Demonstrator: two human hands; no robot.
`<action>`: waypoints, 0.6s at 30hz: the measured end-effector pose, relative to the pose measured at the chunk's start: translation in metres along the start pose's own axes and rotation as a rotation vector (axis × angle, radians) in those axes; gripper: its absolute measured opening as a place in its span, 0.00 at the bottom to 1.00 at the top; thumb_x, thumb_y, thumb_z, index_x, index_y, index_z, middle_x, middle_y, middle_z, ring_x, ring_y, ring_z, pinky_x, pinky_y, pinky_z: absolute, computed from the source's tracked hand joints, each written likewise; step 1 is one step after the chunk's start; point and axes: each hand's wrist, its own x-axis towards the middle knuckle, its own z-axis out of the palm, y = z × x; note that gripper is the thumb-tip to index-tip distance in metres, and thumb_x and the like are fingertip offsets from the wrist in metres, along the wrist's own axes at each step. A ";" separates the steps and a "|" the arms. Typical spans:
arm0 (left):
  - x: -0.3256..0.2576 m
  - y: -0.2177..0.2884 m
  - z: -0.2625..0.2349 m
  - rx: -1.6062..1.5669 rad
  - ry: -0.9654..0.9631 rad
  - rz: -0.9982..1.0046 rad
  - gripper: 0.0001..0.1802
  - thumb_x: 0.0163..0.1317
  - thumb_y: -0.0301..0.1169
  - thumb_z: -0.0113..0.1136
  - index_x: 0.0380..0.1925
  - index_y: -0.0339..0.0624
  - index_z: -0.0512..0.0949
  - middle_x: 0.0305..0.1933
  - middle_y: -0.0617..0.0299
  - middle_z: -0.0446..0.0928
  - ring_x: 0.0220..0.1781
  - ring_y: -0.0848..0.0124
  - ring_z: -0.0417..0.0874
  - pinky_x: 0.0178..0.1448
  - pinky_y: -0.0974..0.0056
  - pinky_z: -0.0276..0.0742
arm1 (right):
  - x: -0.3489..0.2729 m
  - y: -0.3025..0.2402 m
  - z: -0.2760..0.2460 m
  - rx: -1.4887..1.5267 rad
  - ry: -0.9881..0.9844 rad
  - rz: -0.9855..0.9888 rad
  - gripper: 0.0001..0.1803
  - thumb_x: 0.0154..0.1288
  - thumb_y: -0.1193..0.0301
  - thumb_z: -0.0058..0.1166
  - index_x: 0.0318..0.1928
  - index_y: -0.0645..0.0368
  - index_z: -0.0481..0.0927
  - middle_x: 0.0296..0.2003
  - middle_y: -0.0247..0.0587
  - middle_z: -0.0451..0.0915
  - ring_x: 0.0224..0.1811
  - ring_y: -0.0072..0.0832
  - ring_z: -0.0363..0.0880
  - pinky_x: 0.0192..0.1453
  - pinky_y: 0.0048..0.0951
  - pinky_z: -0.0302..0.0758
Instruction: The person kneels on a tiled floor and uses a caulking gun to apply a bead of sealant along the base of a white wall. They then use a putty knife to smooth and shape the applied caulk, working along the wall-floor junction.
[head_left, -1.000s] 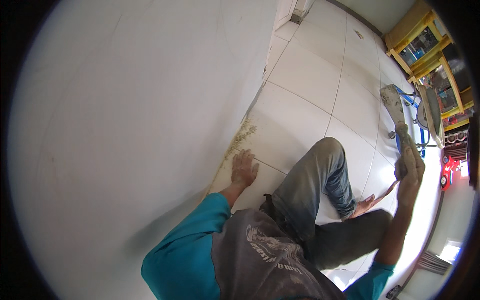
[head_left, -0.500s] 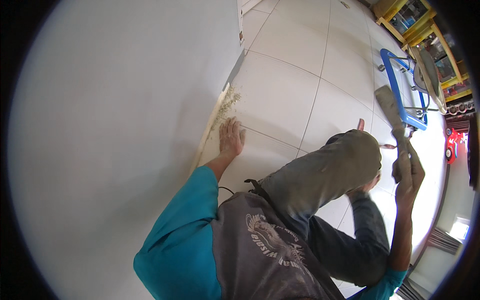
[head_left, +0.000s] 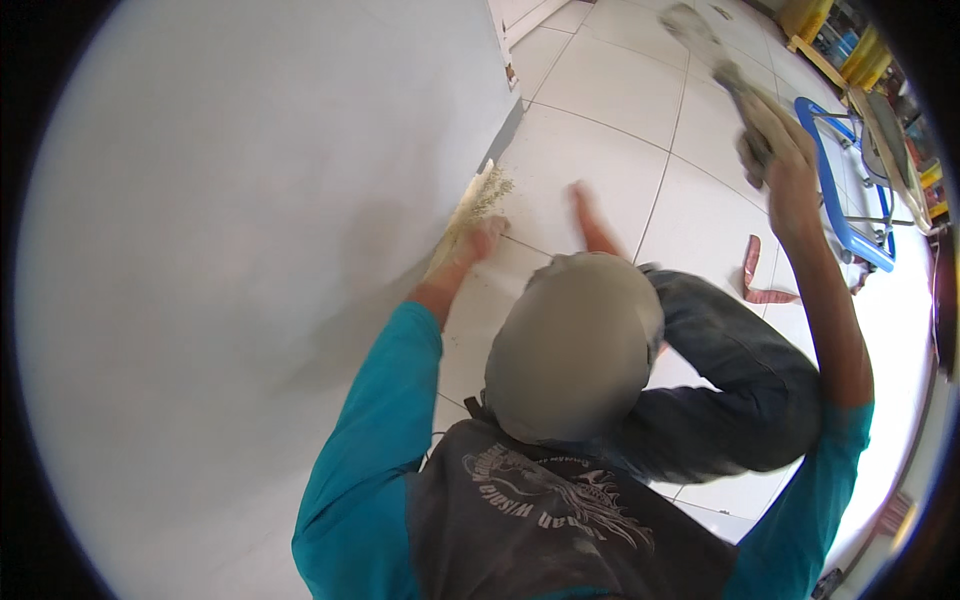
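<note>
Here, right hand (head_left: pixel 775 150) grips a stiff, light trowel (head_left: pixel 715 55) by its handle; left hand (head_left: pixel 487 240), fingers hidden, rests on floor (head_left: pixel 610 95) beside crumbly debris (head_left: pixel 480 195).

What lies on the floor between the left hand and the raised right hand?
Head view: bare white tiles and a bare foot lie between left hand and right hand.

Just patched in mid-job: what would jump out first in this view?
The big white wall fills the left half, with a rough yellowish patch of debris at its foot where it meets the tiled floor. The left hand rests there, while the right hand is raised at upper right, gripping a grey trowel-like tool.
</note>
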 end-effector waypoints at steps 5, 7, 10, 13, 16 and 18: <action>0.002 0.049 -0.137 -1.289 0.347 -0.560 0.23 0.79 0.41 0.50 0.65 0.40 0.78 0.66 0.48 0.82 0.66 0.51 0.83 0.74 0.47 0.73 | 0.068 0.003 0.084 0.177 -0.088 -0.072 0.25 0.80 0.55 0.54 0.64 0.61 0.82 0.26 0.27 0.72 0.23 0.13 0.60 0.23 0.22 0.56; -0.022 0.084 -0.198 -1.270 0.371 -0.386 0.24 0.80 0.43 0.50 0.65 0.38 0.77 0.65 0.49 0.83 0.65 0.56 0.84 0.72 0.51 0.75 | 0.079 0.017 0.111 0.295 -0.096 -0.049 0.25 0.79 0.56 0.54 0.63 0.61 0.83 0.27 0.28 0.74 0.22 0.13 0.61 0.23 0.21 0.59; -0.053 0.130 -0.283 -1.123 0.400 -0.162 0.25 0.79 0.45 0.53 0.62 0.37 0.80 0.60 0.51 0.86 0.64 0.59 0.85 0.70 0.54 0.76 | 0.072 0.053 0.148 0.408 -0.109 -0.091 0.24 0.78 0.58 0.53 0.63 0.61 0.83 0.28 0.31 0.77 0.23 0.13 0.66 0.22 0.20 0.64; -0.059 0.161 -0.321 -1.020 0.472 -0.024 0.24 0.80 0.42 0.50 0.63 0.37 0.79 0.64 0.50 0.84 0.65 0.59 0.85 0.73 0.53 0.74 | 0.025 0.103 0.180 0.362 -0.086 0.031 0.24 0.73 0.63 0.56 0.64 0.60 0.81 0.31 0.32 0.80 0.26 0.16 0.72 0.26 0.23 0.71; -0.030 0.175 -0.290 -1.130 0.507 -0.018 0.24 0.80 0.42 0.51 0.64 0.38 0.79 0.63 0.51 0.85 0.64 0.60 0.85 0.72 0.53 0.75 | -0.026 0.153 0.217 0.409 -0.125 0.252 0.23 0.74 0.66 0.53 0.66 0.59 0.77 0.34 0.32 0.76 0.24 0.16 0.70 0.22 0.20 0.68; -0.001 0.174 -0.233 -1.042 0.463 -0.235 0.25 0.79 0.45 0.52 0.64 0.37 0.78 0.62 0.52 0.84 0.64 0.61 0.84 0.71 0.52 0.76 | -0.042 0.185 0.245 0.424 -0.187 0.341 0.25 0.76 0.66 0.51 0.70 0.57 0.75 0.33 0.30 0.74 0.24 0.16 0.68 0.22 0.21 0.66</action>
